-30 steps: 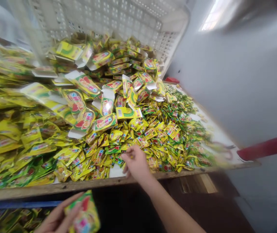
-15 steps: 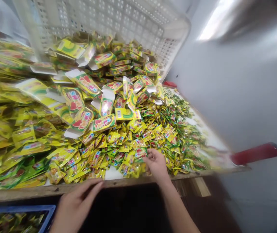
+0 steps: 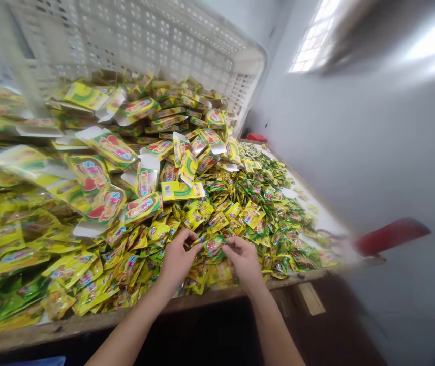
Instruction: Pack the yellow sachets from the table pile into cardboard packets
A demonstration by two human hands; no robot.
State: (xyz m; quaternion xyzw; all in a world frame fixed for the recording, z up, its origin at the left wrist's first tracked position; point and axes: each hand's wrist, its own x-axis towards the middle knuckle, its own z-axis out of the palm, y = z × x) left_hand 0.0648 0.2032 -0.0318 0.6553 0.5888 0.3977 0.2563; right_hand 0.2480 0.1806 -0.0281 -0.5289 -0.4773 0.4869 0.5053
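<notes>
A small green candy packet (image 3: 214, 245) with red fruit on its print is stretched between my two hands, just over the heap. My right hand (image 3: 245, 260) pinches its right edge between thumb and fingertips. At the packet's left edge, the thumb and fingers of my left hand (image 3: 178, 258) come together on it. Loose yellow packets (image 3: 196, 216) of the same kind lie all around and beneath both hands. Behind them, printed cardboard boxes (image 3: 144, 207), some with open flaps, are piled on the packets.
A white perforated plastic basket (image 3: 248, 56) lies tipped at the back, boxes spilling from its mouth. The table's wooden edge (image 3: 126, 316) runs along the front. On the right, a red object (image 3: 393, 236) juts past the table corner. Part of a blue crate (image 3: 44, 361) shows at lower left.
My left hand has risen from the table edge and moved right to the green packet. My right hand still holds that packet. The view has shifted slightly.
</notes>
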